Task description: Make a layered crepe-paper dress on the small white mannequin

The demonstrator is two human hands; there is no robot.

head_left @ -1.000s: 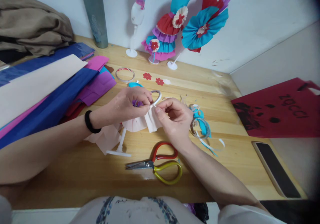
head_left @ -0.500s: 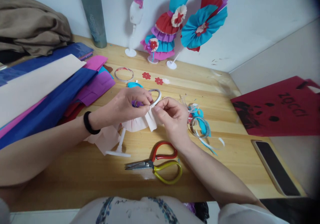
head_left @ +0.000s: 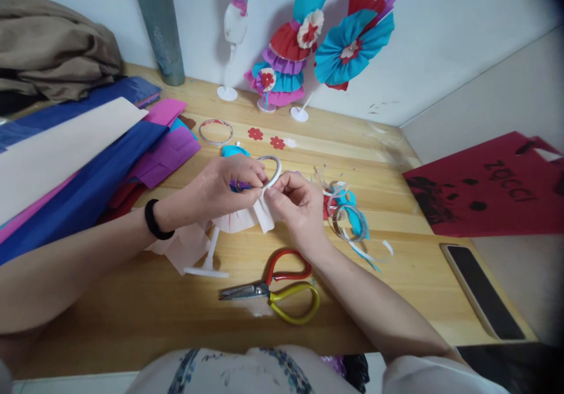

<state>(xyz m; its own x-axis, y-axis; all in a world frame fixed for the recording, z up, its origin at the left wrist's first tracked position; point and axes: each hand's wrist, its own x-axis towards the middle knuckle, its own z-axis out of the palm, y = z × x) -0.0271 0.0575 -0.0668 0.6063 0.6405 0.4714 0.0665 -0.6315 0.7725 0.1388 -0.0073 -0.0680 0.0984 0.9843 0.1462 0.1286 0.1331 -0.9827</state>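
My left hand [head_left: 227, 185] is closed in a pinch at the lower edge of a white tape roll [head_left: 277, 169], whose left side its fingers partly hide. Close against it, my right hand [head_left: 299, 206] pinches the upper end of a pale crepe paper strip [head_left: 263, 216]; the exact contact between the fingertips is hidden. Behind the hands lies a small dress form on its side, with a blue top [head_left: 235, 151], a pale ruffled skirt [head_left: 233, 222] and a white stand [head_left: 207, 270]. Scissors [head_left: 268, 291] with one red and one yellow handle lie below my hands.
Folded coloured papers [head_left: 101, 147] and a brown cloth [head_left: 57, 47] are at left, beside a bottle [head_left: 163, 36]. Paper-dressed figures [head_left: 286, 47] stand along the wall. Red paper flowers [head_left: 255, 134], tape scraps [head_left: 352, 221], a phone [head_left: 482, 291] and a red bag [head_left: 480, 188] lie around.
The whole view has shifted slightly, so things sit a little further left. Both hands keep their pinch at the tape roll and paper, with hardly any movement.
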